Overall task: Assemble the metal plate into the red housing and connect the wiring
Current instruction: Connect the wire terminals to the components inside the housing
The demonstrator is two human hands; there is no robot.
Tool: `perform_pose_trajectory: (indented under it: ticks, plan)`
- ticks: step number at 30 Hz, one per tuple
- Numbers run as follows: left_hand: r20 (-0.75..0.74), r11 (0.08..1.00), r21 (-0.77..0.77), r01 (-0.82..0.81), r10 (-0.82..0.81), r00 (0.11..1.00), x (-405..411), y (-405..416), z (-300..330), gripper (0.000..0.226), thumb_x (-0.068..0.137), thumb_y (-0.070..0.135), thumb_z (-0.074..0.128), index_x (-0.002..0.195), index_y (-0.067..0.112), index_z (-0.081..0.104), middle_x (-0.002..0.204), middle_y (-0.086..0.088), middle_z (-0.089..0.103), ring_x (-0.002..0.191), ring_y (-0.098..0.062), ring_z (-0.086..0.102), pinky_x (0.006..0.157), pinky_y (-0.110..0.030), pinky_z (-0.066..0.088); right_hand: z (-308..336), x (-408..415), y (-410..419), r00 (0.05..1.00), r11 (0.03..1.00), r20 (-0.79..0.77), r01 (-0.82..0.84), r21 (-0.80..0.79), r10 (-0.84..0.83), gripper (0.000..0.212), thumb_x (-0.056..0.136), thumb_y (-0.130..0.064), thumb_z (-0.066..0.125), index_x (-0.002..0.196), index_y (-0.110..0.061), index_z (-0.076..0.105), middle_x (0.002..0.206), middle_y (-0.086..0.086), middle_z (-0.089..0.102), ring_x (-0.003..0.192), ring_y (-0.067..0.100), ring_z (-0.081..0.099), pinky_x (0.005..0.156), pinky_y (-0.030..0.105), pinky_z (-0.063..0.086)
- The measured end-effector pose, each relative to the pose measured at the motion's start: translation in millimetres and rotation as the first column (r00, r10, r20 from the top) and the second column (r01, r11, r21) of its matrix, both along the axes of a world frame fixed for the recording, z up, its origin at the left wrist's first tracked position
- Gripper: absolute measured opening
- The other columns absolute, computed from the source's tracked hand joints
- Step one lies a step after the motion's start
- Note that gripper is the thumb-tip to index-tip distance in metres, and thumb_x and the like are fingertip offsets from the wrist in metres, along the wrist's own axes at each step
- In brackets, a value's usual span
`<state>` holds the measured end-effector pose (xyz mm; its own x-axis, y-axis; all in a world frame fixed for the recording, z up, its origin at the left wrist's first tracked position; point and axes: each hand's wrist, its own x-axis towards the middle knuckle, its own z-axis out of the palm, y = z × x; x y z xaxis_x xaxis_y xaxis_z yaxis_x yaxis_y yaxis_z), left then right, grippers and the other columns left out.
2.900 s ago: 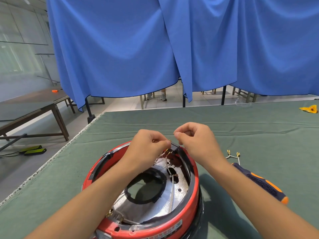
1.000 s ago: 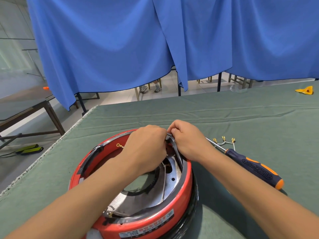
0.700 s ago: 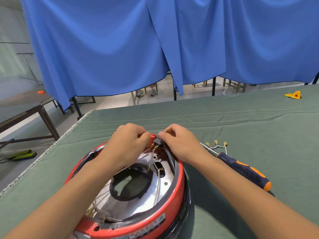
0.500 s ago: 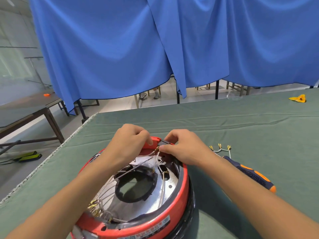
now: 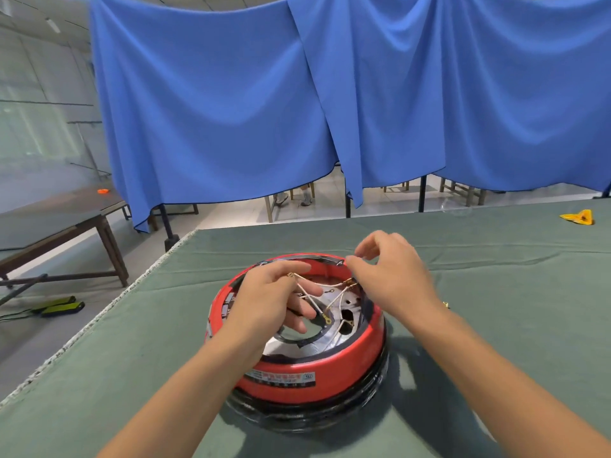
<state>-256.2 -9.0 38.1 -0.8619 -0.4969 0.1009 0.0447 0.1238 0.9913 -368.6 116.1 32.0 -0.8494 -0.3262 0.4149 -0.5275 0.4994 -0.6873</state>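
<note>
The red housing [image 5: 297, 375] stands on a green cloth on its black rim. The silver metal plate [image 5: 352, 300], with a round central hole, lies inside it. Thin white wires [image 5: 317, 294] with gold terminals run across the opening. My left hand [image 5: 264, 302] is over the housing's left half and pinches one wire end between thumb and forefinger. My right hand [image 5: 393, 276] hovers over the far right rim, its fingers loosely curled and thumb and forefinger slightly apart. Gold terminals sit just under its thumb. I see nothing held in it.
The green-covered table [image 5: 496, 292] stretches right and back, and its left edge runs diagonally at my left. A gold terminal [image 5: 444, 305] peeks out beside my right wrist. A yellow scrap [image 5: 578, 217] lies far right. Blue curtains [image 5: 231, 110] hang behind, with a wooden table [image 5: 66, 226] to the left.
Both hands left the far rim. My left hand now lifts a wire end over the opening. My right hand rose and its pinch loosened. The screwdriver is now hidden behind my right arm.
</note>
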Motion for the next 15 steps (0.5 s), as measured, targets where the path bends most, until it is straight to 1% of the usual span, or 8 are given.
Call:
perform_pose_trajectory:
  ticks: [1,3,5,7,8,11,12,15]
  plan:
    - [-0.015,1.0,0.016,-0.001,0.001,1.0,-1,0,-1,0.031,0.094,-0.008,0.034,0.108,0.0,0.06,0.075,-0.012,0.07,0.045,-0.017,0.057,0.036,-0.024,0.044,4,6,-3,0.997,0.996,-0.011,-0.071,-0.053,0.07,0.012,0.082,-0.036,0.063,0.075,-0.026,0.059,0.084,-0.009,0.061,0.086,0.015,0.058,0.073,0.031,0.045]
    - [-0.044,1.0,0.026,0.006,-0.005,0.999,0,-1,-2,0.027,0.094,-0.007,0.036,0.102,0.0,0.061,0.071,-0.009,0.071,0.046,-0.019,0.061,0.037,-0.025,0.046,9,21,-9,0.967,0.967,0.089,-0.226,-0.119,0.237,0.019,0.081,-0.035,0.067,0.066,-0.024,0.062,0.067,-0.009,0.065,0.069,0.009,0.06,0.066,0.029,0.047]
    - [-0.05,1.0,-0.024,0.014,-0.015,0.999,1,0,-4,0.024,0.094,-0.006,0.039,0.099,0.001,0.061,0.059,-0.008,0.067,0.045,-0.02,0.061,0.037,-0.026,0.047,11,32,-15,0.868,0.904,0.26,-0.386,-0.184,0.423,0.019,0.082,-0.03,0.068,0.065,-0.022,0.064,0.064,-0.006,0.067,0.06,0.009,0.06,0.063,0.029,0.049]
    - [-0.053,0.993,-0.115,-0.004,-0.002,0.999,1,1,-6,0.024,0.094,-0.006,0.04,0.097,0.003,0.062,0.051,-0.007,0.063,0.042,-0.02,0.059,0.037,-0.026,0.048,10,38,-18,0.744,0.849,0.409,-0.453,-0.274,0.529,0.016,0.084,-0.025,0.067,0.07,-0.019,0.063,0.064,-0.003,0.067,0.054,0.008,0.059,0.056,0.025,0.049]
    - [-0.068,0.989,-0.148,-0.018,0.008,0.998,2,2,-7,0.025,0.094,-0.006,0.04,0.095,0.004,0.063,0.052,-0.006,0.063,0.042,-0.021,0.06,0.037,-0.027,0.048,9,37,-18,0.739,0.852,0.426,-0.434,-0.292,0.522,0.014,0.085,-0.024,0.067,0.072,-0.018,0.063,0.065,-0.003,0.067,0.053,0.007,0.058,0.054,0.025,0.048]
    - [-0.117,0.981,-0.186,-0.062,0.04,0.992,3,3,-7,0.029,0.094,-0.005,0.038,0.095,0.009,0.063,0.073,-0.002,0.068,0.05,-0.024,0.064,0.037,-0.028,0.049,4,31,-19,0.894,0.936,0.296,-0.284,-0.209,0.337,0.011,0.082,-0.021,0.067,0.073,-0.018,0.061,0.065,-0.006,0.061,0.061,0.01,0.056,0.062,0.031,0.047]
    - [-0.126,0.979,-0.191,-0.069,0.045,0.991,3,3,-8,0.029,0.094,-0.005,0.038,0.095,0.01,0.064,0.077,-0.001,0.069,0.053,-0.025,0.066,0.038,-0.029,0.049,3,31,-18,0.915,0.947,0.265,-0.264,-0.182,0.305,0.01,0.081,-0.022,0.067,0.074,-0.019,0.061,0.065,-0.007,0.061,0.062,0.009,0.056,0.065,0.032,0.046]
    - [-0.124,0.978,-0.205,-0.03,0.004,0.992,4,4,-8,0.029,0.095,-0.002,0.041,0.093,0.015,0.064,0.072,0.0,0.07,0.052,-0.024,0.066,0.038,-0.028,0.05,4,33,-18,0.878,0.925,0.305,-0.314,-0.214,0.368,0.013,0.084,-0.019,0.065,0.072,-0.02,0.06,0.069,-0.003,0.066,0.06,0.012,0.059,0.064,0.031,0.047]
